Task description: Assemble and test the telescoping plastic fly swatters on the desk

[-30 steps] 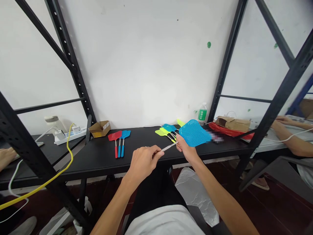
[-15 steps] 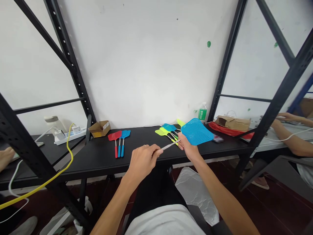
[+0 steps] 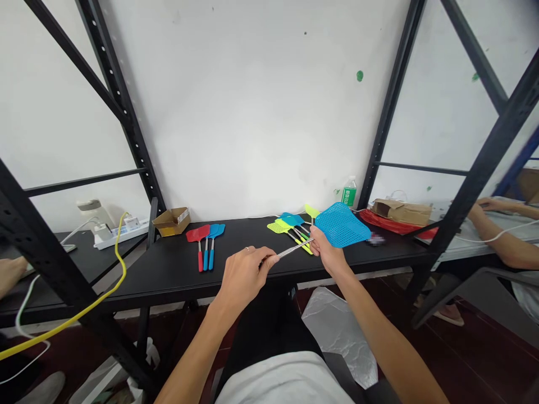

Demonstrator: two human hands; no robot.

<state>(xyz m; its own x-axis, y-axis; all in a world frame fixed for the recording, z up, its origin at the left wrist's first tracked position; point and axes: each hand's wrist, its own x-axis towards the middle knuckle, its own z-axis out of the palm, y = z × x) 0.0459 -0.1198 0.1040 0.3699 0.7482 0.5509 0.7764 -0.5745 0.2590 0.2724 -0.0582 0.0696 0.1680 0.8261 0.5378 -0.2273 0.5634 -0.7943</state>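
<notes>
Both hands hold one blue fly swatter [image 3: 342,225] above the front of the black table [image 3: 177,269]. My left hand [image 3: 244,276] is closed around the handle end of its thin metal rod. My right hand [image 3: 325,253] pinches the rod where it meets the blue mesh head, which points up and to the right. Behind it on the table lies a pile of yellow-green and blue swatters [image 3: 290,225]. Further left, three swatters [image 3: 205,240], one red and two blue, lie side by side.
A small cardboard box [image 3: 172,220] sits at the back left, and a power strip [image 3: 120,229] with a yellow cable [image 3: 113,280] beyond it. A green-labelled bottle [image 3: 348,194], a brown packet [image 3: 402,212] and black rack posts stand right. Other people's arms show at both edges.
The swatter head has shifted a little to the right and up, with my right hand following. My left hand has stayed on the handle end, almost unmoved.
</notes>
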